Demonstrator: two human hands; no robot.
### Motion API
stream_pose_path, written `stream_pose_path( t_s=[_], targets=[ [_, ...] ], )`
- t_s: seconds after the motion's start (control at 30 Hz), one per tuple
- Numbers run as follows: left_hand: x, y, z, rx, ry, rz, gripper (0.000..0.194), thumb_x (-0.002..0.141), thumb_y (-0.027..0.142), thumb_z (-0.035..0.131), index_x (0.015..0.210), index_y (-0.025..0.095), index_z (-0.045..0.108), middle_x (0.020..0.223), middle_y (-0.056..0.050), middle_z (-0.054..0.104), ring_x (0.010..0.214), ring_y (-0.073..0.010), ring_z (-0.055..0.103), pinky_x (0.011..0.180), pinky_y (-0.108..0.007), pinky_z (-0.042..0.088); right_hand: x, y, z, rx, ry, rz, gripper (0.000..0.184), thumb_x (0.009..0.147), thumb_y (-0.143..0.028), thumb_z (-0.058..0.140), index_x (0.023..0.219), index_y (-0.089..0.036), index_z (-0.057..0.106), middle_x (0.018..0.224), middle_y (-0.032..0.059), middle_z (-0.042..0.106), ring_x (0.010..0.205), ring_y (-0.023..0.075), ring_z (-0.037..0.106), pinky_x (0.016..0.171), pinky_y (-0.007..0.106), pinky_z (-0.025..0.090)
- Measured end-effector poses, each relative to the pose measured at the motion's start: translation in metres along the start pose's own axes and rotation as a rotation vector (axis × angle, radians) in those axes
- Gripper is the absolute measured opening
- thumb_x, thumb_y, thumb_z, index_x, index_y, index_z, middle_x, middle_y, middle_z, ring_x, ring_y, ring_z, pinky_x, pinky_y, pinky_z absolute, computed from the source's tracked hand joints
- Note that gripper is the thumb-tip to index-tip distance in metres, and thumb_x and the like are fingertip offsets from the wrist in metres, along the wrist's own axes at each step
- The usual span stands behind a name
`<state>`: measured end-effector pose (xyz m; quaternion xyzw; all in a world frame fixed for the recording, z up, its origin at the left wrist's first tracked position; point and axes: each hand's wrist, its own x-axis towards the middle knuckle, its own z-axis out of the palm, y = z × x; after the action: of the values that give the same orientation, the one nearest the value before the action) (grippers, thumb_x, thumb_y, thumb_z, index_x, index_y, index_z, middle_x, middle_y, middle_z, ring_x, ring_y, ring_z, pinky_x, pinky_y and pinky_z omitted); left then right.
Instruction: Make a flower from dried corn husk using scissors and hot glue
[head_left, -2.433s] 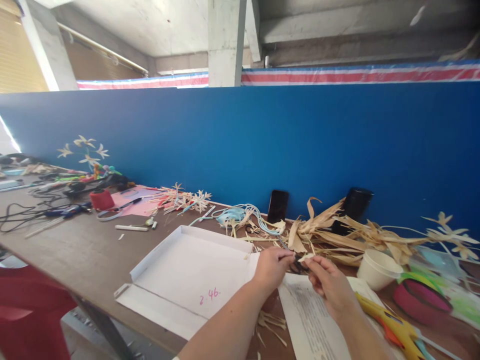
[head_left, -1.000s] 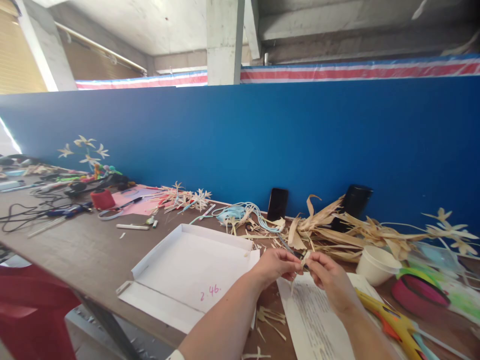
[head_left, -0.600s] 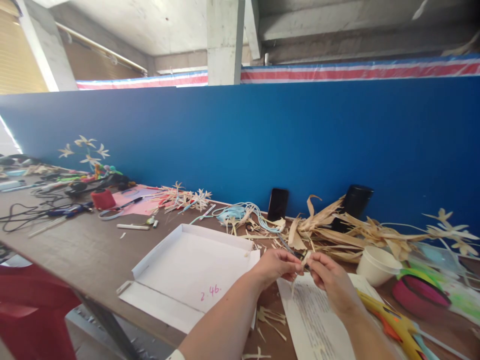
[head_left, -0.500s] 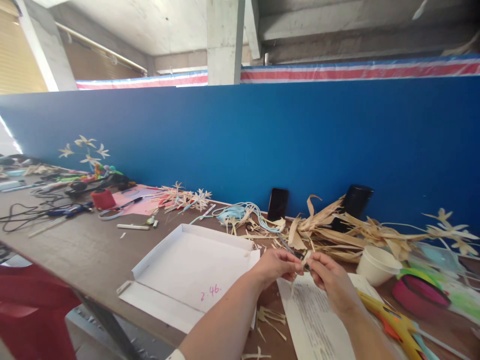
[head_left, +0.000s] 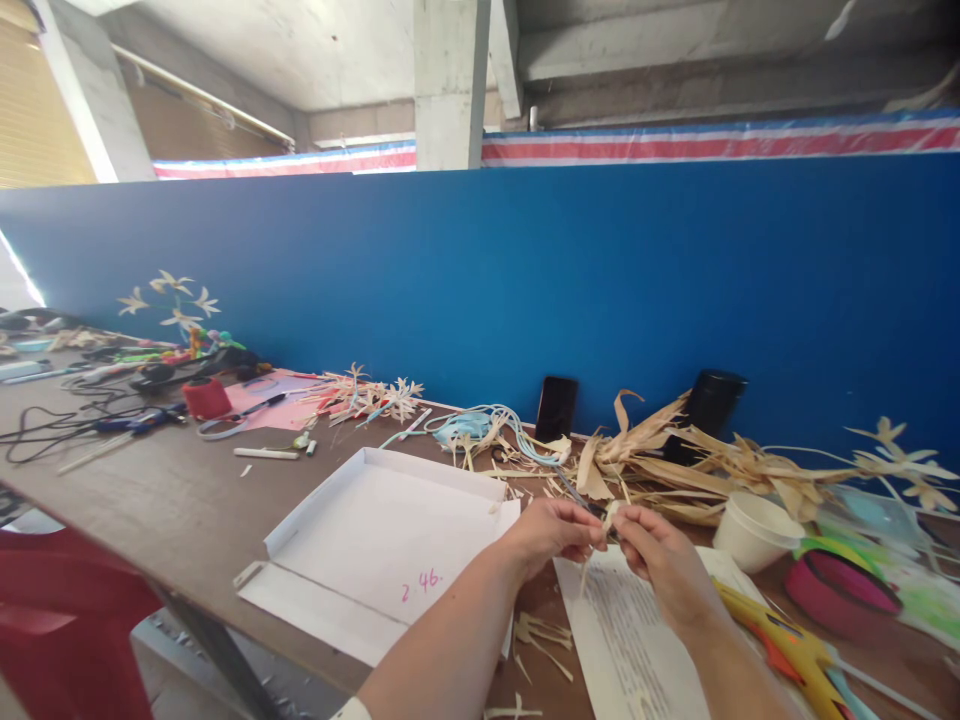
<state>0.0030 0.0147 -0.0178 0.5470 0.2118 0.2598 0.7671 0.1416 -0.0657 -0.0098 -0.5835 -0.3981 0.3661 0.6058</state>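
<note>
My left hand [head_left: 551, 530] and my right hand [head_left: 660, 560] meet fingertip to fingertip over the table, both closed in a pinch on a small pale husk strip [head_left: 611, 516]. A thin end of it hangs down between them. A dark scissors blade [head_left: 574, 494] sticks out just behind the fingers; whether a hand holds it is hidden. Under the hands lies a printed paper sheet [head_left: 622, 640].
An open flat white box [head_left: 382, 540] lies left of the hands. Behind them are a heap of dried husks [head_left: 675, 465], a black phone [head_left: 556, 410] and a blue partition. A white cup [head_left: 754, 535] and yellow glue gun [head_left: 787, 645] sit right. A red chair [head_left: 52, 620] stands lower left.
Since the oldest frame my hands have closed together over the scissors handles and the view has shifted a little. Over the last second they stay almost still.
</note>
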Motion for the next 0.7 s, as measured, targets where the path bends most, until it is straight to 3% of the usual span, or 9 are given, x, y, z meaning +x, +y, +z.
stream_pose_path(
  t_s=[0.53,0.7],
  targets=[
    [0.0001,0.0000,-0.0004,0.039,0.044,0.018,0.040,0.051,0.036,0.076,0.081,0.011,0.068,0.070,-0.004,0.064,0.053,-0.0063,0.049,0.056,-0.021,0.038,-0.0014,-0.0024,0.0007,-0.004,-0.004,0.001,0.025,0.069,-0.042,0.065,0.076,-0.018,0.059,0.047,-0.0073,0.035,0.044,0.0059,0.025,0.040,0.019,0.018],
    [0.0019,-0.0011,-0.0012,0.031,0.064,0.035,0.042,0.050,0.038,0.077,0.081,0.011,0.068,0.071,-0.005,0.065,0.054,-0.0069,0.049,0.055,-0.021,0.036,-0.0004,-0.0043,0.0002,0.017,0.071,-0.030,0.032,0.067,-0.045,0.066,0.085,-0.019,0.061,0.052,-0.0058,0.043,0.045,0.0065,0.031,0.039,0.020,0.022]
  ],
)
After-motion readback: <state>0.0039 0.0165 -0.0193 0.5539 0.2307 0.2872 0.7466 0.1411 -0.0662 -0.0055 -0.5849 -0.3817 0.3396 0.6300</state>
